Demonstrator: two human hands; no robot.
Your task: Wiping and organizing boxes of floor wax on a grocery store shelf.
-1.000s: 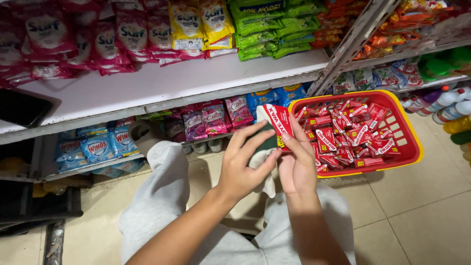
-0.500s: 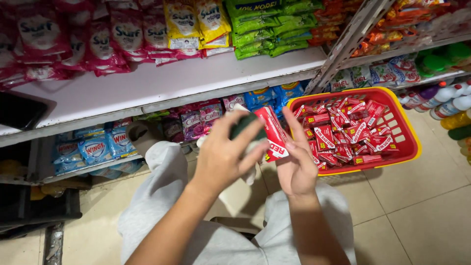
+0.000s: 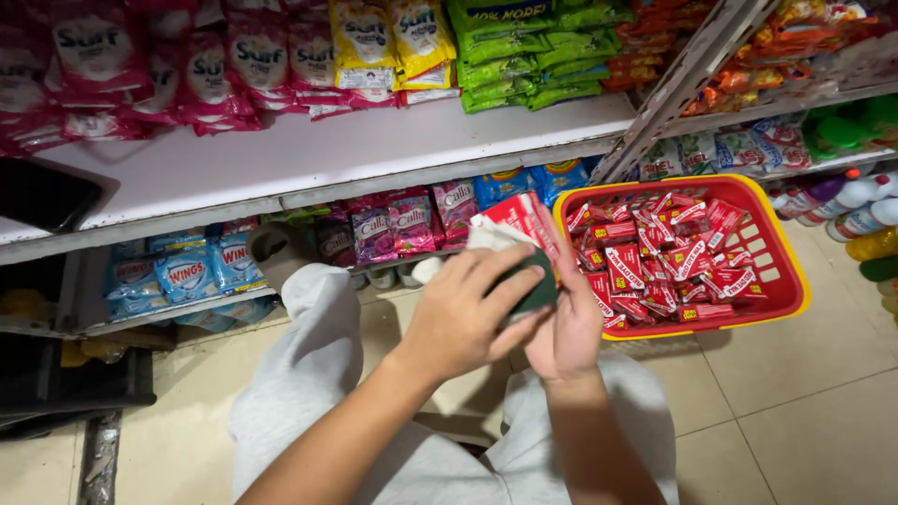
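Head view, the only one I have: at centre frame the left hand (image 3: 458, 318) lies over a dark green flat pad (image 3: 535, 292), fingers curled and pressed together on its upper face, thumb side toward the camera. Just right of it the right hand (image 3: 566, 332) holds a small red-and-white rectangular carton (image 3: 513, 221) from below; I can see its fingers wrapped up behind the carton and the pad, but the left hand covers the grip, so I cannot tell which fingers pinch it. The carton stands tilted, its top leaning toward the upper left, and the pad touches its lower part. Immediately to the right, at centre right of the frame, a red plastic basket with a yellow rim (image 3: 784, 271) sits on the floor, filled with a loose heap of the same red cartons (image 3: 659, 266). Along the upper part of the frame runs a white shelf board (image 3: 309, 159); hanging pink sachet packs (image 3: 178, 65) occupy the upper left, yellow sachets (image 3: 388, 42) and green sachets (image 3: 524, 47) the upper centre. Under the board, blue packets (image 3: 178, 271) sit at left. The person's knees in light grey trousers (image 3: 299, 374) fill the lower centre, over a beige tiled floor (image 3: 795, 411).
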